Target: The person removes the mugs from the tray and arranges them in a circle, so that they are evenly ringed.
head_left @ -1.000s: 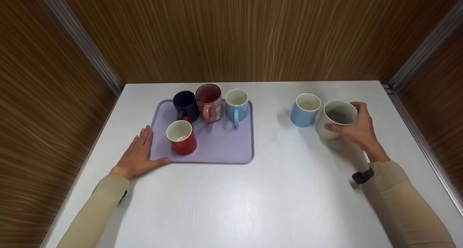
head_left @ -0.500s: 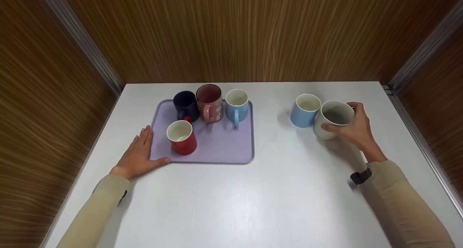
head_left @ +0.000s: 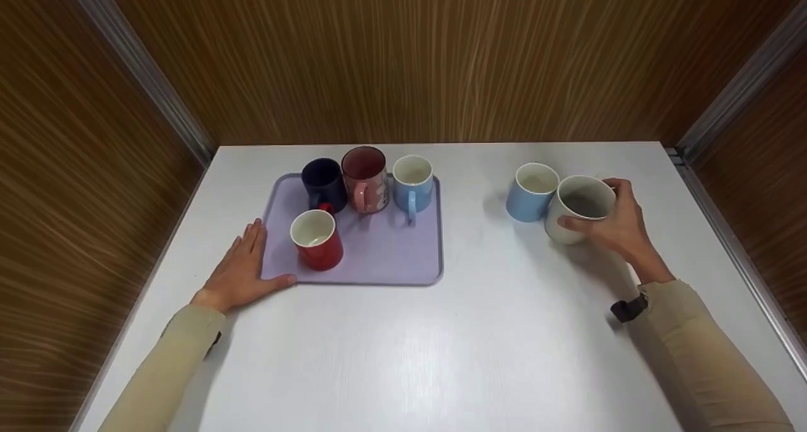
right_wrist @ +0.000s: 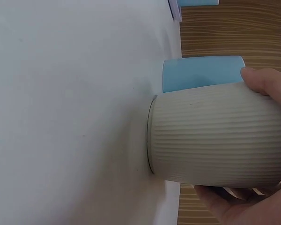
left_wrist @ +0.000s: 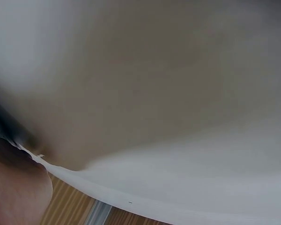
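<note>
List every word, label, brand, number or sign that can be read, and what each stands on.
There is no readable text in any view.
Pink mug: a pale print, too small to make out.
White mug and tray: no lettering shows.

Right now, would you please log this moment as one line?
left hand: touching tray; right hand: gripping ribbed mug; red mug: on tray

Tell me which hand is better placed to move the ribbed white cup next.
Probably the right hand: it grips the ribbed white cup. The left hand lies well away, at the left edge of the lilac tray.
</note>
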Available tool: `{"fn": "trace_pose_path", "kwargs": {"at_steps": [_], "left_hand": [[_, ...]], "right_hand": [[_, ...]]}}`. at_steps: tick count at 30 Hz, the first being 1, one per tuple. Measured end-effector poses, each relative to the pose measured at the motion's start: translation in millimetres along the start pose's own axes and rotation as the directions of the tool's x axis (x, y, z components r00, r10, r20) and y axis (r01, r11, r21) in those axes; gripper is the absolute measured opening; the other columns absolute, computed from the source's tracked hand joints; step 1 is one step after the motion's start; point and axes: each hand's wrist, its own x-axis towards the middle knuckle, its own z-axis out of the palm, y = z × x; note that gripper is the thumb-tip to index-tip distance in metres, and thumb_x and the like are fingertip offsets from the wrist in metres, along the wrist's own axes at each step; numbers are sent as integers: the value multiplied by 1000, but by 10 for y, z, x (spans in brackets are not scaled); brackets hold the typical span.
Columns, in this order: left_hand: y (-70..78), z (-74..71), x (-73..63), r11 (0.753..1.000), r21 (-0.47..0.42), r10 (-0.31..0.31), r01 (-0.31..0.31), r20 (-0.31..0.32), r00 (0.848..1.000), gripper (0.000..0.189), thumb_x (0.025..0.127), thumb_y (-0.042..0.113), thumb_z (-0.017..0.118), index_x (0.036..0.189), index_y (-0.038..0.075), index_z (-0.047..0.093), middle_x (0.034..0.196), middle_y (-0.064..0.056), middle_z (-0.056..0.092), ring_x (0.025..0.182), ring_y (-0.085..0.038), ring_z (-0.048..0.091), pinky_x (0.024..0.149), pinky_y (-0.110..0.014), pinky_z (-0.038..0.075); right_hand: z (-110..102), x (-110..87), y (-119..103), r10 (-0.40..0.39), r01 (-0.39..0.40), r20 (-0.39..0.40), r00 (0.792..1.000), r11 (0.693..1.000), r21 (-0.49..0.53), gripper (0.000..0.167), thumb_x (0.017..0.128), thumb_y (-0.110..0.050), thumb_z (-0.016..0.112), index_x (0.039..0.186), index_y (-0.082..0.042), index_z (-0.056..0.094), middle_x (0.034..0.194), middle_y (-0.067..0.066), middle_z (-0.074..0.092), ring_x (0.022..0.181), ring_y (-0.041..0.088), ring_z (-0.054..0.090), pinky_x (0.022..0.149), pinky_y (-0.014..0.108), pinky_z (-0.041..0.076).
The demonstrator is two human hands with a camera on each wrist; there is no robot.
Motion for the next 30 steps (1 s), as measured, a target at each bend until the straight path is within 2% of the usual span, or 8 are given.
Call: {"fn": "trace_pose_path", "kwargs": {"at_steps": [6, 9, 13, 17, 19, 23, 27, 30], "left_hand": [[-4, 6, -16, 1000, -4, -4, 4, 4, 1000, 134, 87, 86, 61, 170, -3, 4, 180, -21, 0, 167, -41, 1, 135, -60, 9], [-11, 7, -15, 1000, -9, -5, 6, 7, 1000, 134, 87, 85, 62, 170, -2, 3, 180, -20, -1, 167, -40, 0, 135, -59, 8], [-21, 4, 10, 1000, -8, -12, 13, 15, 1000, 134, 86, 87, 61, 170, 0, 2, 180, -18, -3, 167, -39, -1, 135, -59, 7], [-27, -3, 10, 1000, -5, -19, 19, 24, 1000, 134, 86, 88, 59, 171, 1, 2, 180, -18, -3, 167, -39, -2, 135, -58, 7], [-23, -6, 5, 1000, -3, -11, 11, 14, 1000, 134, 86, 87, 59, 170, 0, 3, 180, -19, -1, 167, -40, 0, 135, -59, 7], [-18, 2, -6, 1000, 5, -1, 1, 0, 1000, 133, 87, 86, 60, 170, -2, 5, 180, -21, 0, 167, -41, 1, 135, -60, 8], [-16, 3, -7, 1000, 5, 0, 0, 1, 1000, 133, 87, 86, 60, 170, -2, 5, 180, -21, 0, 167, -41, 1, 135, -60, 8], [-12, 18, -13, 1000, 2, 1, -1, -4, 1000, 133, 87, 86, 60, 170, -2, 5, 180, -21, 0, 167, -41, 1, 135, -60, 8]], "right_hand": [[-43, -13, -43, 34, -33, 42, 999, 999, -32, 118, 78, -42, 97, 161, 0, 24, 158, 28, 40, 143, 48, 41, 118, 72, 37], [-95, -15, -108, 27, -25, 26, 999, 997, -70, 120, 78, -46, 96, 162, 2, 24, 157, 30, 38, 142, 50, 41, 117, 72, 38], [-177, -25, -247, -43, 41, -25, 999, 994, -103, 119, 78, -43, 96, 162, 4, 26, 156, 32, 39, 142, 51, 41, 119, 71, 37], [-179, -37, -434, -138, 133, -63, 988, 988, -79, 112, 77, -36, 97, 161, 3, 32, 156, 30, 43, 145, 49, 41, 123, 67, 34], [-142, -39, -553, -186, 181, -72, 980, 981, -67, 108, 77, -33, 97, 159, 3, 36, 155, 29, 45, 145, 48, 43, 123, 66, 35], [-11, -59, -832, -221, 219, -44, 974, 974, -49, 103, 80, -37, 95, 158, 0, 39, 158, 25, 47, 148, 45, 44, 124, 65, 35], [205, -64, -1105, -257, 257, -2, 967, 967, -4, 100, 80, -41, 95, 156, -3, 42, 157, 19, 51, 147, 40, 46, 123, 62, 37], [415, -65, -1300, -315, 313, 28, 949, 949, 43, 100, 77, -41, 97, 155, -4, 45, 154, 18, 54, 146, 37, 49, 122, 61, 39]]}}
